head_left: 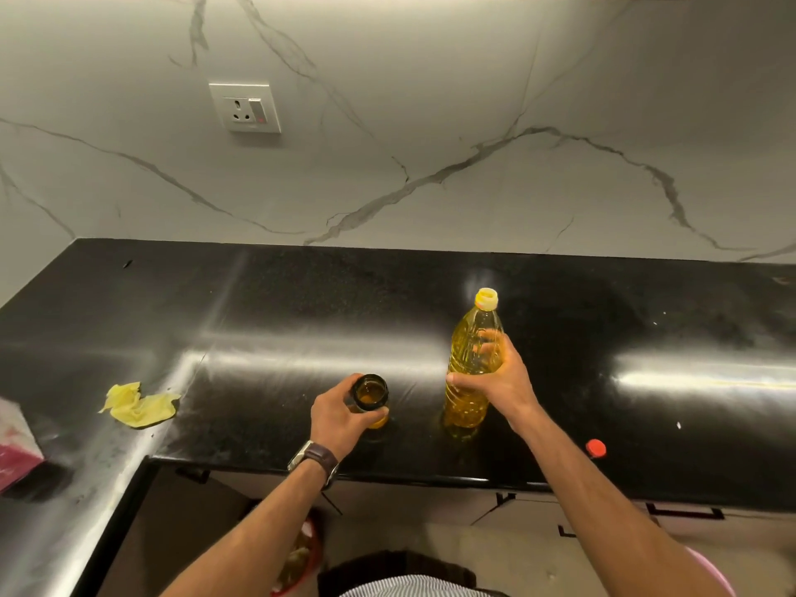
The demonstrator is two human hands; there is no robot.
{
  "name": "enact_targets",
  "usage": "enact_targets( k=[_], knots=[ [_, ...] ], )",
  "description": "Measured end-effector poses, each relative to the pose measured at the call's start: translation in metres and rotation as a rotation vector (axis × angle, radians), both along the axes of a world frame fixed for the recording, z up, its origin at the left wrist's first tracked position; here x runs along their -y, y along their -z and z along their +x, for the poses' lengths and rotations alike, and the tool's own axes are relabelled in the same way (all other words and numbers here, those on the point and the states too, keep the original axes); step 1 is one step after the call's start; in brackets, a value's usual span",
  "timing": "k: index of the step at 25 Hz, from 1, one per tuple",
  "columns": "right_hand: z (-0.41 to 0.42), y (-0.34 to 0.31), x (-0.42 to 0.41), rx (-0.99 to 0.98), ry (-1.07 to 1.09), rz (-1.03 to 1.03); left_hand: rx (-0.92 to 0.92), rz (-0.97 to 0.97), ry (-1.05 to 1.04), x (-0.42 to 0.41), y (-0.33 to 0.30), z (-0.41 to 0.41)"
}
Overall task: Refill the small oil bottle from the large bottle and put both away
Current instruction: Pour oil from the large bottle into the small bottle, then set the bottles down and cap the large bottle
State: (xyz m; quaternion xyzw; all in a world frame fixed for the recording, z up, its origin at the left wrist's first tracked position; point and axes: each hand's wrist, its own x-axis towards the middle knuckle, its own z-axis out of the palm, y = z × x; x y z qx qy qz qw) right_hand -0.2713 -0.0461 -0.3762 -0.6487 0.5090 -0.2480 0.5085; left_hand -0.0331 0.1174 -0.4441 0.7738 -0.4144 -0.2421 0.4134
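Observation:
A large clear bottle point(469, 338) full of yellow oil stands upright on the black counter point(301, 303), its yellow neck uncapped. My right hand point(499, 377) grips its body around the middle. To its left stands a small dark bottle point(371, 392) with an open mouth and a little oil at the bottom. My left hand point(340, 413) holds that small bottle from the left side. A red cap point(596, 448) lies on the counter to the right, near the front edge.
A crumpled yellow cloth point(138, 405) lies on the counter's left part. A pink and white packet point(15, 445) sits at the far left edge. A wall socket point(245, 107) is on the marble backsplash. Cabinet fronts lie below the counter edge.

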Motion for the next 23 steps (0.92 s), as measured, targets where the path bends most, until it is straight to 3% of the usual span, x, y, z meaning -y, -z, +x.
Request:
enact_targets(
  k=[23],
  knots=[
    [-0.019, 0.046, -0.014, 0.032, -0.057, -0.118, 0.003, -0.014, 0.008, 0.001, -0.002, -0.003]
  ],
)
